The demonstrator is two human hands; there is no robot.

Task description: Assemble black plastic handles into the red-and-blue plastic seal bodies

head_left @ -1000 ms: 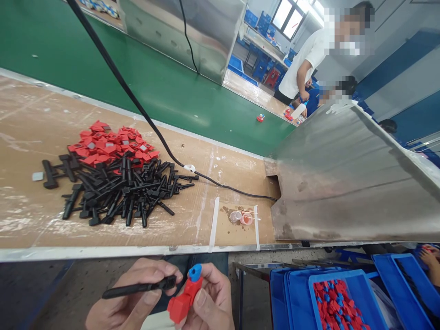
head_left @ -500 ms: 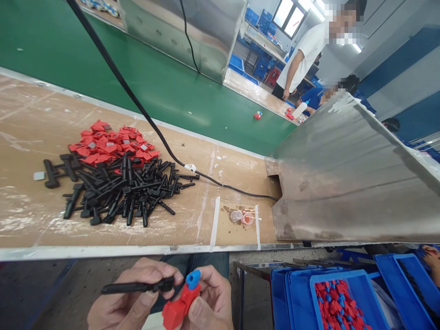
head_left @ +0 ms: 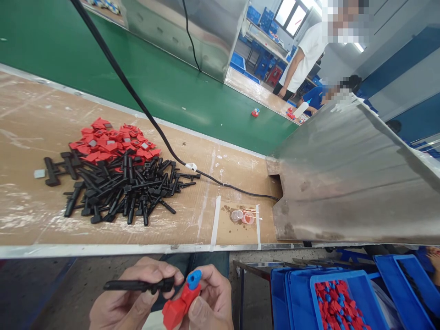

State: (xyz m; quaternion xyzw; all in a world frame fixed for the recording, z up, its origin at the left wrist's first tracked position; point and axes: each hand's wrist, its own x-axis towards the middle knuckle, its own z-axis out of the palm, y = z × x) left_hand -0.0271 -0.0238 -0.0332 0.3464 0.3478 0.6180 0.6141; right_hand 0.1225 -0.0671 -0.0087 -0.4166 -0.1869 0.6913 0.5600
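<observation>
My left hand (head_left: 129, 298) pinches a black hammer-shaped plastic part (head_left: 139, 285), its long shaft pointing left and its thicker end beside my right hand. In my right hand (head_left: 211, 298) is a red plastic piece (head_left: 180, 306) with a blue tip (head_left: 194, 278) that has a hole in its end. The black part's thick end is close to the blue tip; I cannot tell whether they touch. Both hands are in front of the table's edge, over my lap. On the table lie a heap of black parts (head_left: 127, 192) and, behind it, a heap of red pieces (head_left: 110, 142).
A black cable (head_left: 144, 110) crosses the cardboard-covered table (head_left: 237, 176). Small cups (head_left: 247, 217) with sticks stand between tape strips. A metal panel (head_left: 343, 183) rises at right. A blue crate (head_left: 364, 284) holds red and blue pieces. Two people are beyond the green belt (head_left: 206, 105).
The black part has turned slightly closer to level in my left hand. Both hands keep their grip in nearly the same place. A small red item on the green belt has shifted slightly left.
</observation>
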